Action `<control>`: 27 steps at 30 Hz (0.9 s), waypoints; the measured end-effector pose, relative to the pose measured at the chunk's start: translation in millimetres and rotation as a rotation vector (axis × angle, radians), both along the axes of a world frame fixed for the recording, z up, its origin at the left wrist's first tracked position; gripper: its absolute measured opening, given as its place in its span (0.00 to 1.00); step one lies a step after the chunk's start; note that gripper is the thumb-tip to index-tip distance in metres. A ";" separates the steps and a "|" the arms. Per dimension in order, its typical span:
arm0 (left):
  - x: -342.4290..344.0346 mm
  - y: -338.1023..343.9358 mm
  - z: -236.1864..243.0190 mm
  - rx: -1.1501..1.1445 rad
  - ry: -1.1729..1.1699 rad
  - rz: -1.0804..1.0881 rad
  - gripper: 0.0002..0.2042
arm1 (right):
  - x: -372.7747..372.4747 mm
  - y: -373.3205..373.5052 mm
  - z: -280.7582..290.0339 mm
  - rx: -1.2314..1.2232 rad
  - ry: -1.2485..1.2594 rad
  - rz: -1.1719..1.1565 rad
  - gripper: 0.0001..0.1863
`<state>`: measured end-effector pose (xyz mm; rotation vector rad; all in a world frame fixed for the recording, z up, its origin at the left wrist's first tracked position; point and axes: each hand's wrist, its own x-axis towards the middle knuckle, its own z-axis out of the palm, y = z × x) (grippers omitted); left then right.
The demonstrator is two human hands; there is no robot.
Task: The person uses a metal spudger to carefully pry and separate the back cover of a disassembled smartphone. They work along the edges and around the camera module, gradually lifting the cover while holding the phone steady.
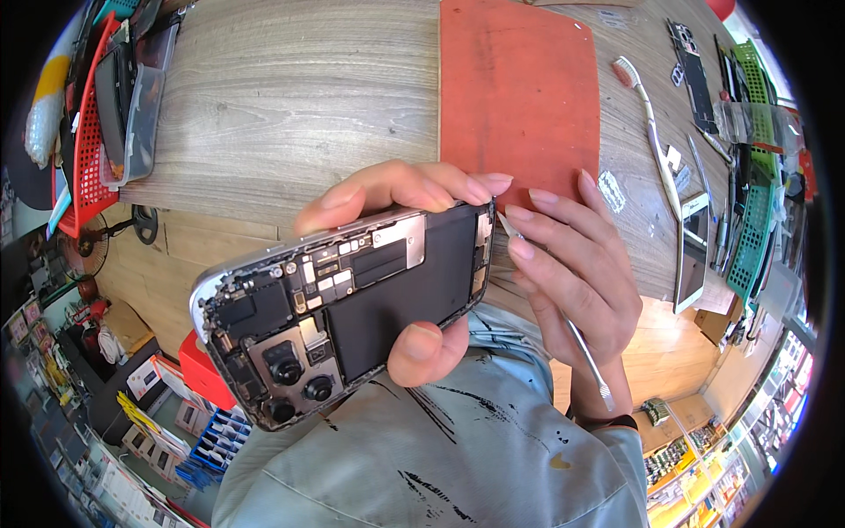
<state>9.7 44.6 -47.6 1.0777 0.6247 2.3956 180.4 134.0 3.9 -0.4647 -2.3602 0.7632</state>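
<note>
An opened smartphone (378,326) is tilted in front of my body, its back cover off and its insides bare. Black battery sections, shiny metal shields and three camera lenses (297,387) show, the lenses at its lower left. My left hand (396,189) grips it, fingers along the far long edge and thumb over the near edge. My right hand (581,282) holds a slim metal pry tool (583,352) between thumb and fingers. One tip of the tool is close to the phone's right end; whether it touches is unclear. Its ridged other end points down toward my lap.
A red mat (519,88) lies on the wood-grain table (290,88). To the right are a toothbrush (653,132), a white phone-shaped part (693,251), a dark phone frame (693,79) and green baskets (751,233). A red basket (91,167) and a clear tub (145,123) stand at the left.
</note>
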 end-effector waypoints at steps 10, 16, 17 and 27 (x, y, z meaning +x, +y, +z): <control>-7.2 -3.9 -2.0 -0.020 0.043 -0.035 0.50 | -1.8 -0.3 -1.0 0.017 -0.031 -0.011 0.23; -4.6 -0.3 -2.7 0.005 0.040 -0.013 0.49 | -3.9 -0.4 -3.8 0.067 -0.017 -0.013 0.21; -4.2 0.0 -2.6 0.007 0.037 -0.008 0.49 | -4.6 -0.2 -4.7 0.087 -0.017 -0.014 0.20; 6.2 4.8 -1.2 0.034 -0.026 0.068 0.47 | -9.1 1.4 -7.6 0.274 -0.027 0.020 0.18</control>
